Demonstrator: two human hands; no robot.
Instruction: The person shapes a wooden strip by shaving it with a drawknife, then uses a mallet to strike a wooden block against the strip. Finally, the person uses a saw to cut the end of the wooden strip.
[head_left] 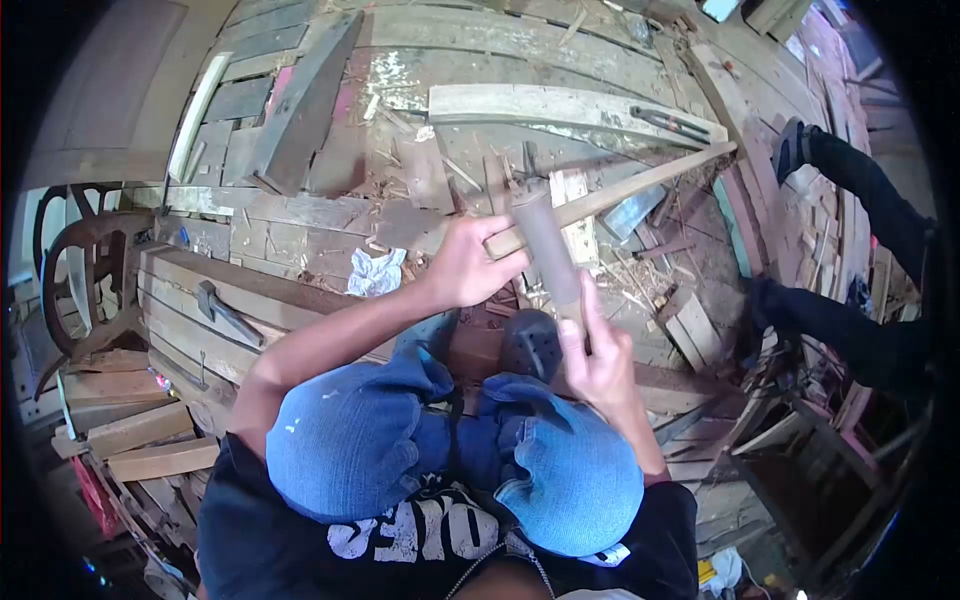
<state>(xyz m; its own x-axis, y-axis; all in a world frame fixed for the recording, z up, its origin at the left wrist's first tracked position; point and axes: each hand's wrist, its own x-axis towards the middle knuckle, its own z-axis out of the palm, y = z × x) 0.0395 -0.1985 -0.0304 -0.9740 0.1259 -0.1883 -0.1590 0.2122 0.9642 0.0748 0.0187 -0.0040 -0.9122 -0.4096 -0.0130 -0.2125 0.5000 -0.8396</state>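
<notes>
Wooden stick (620,192), long and pale, slants from the middle of the view up to the right, above a plank floor (300,215) strewn with shavings and offcuts; its near end sits in the left hand (468,266), whose fingers are closed tight round it. The right hand (600,362) is wrapped round the lower end of a grey cylindrical tool (545,248), which lies across the stick just beside the left hand and touches it. Below both hands are knees in blue jeans (350,440) and a black shoe (530,343); the black shirt (420,530) carries large white lettering, half hidden by the knees and not readable. A white rag (375,272) lies near the left hand; a hammer (225,312) rests on a beam to the left; another person's dark-trousered legs (870,210) stand at the right edge.
</notes>
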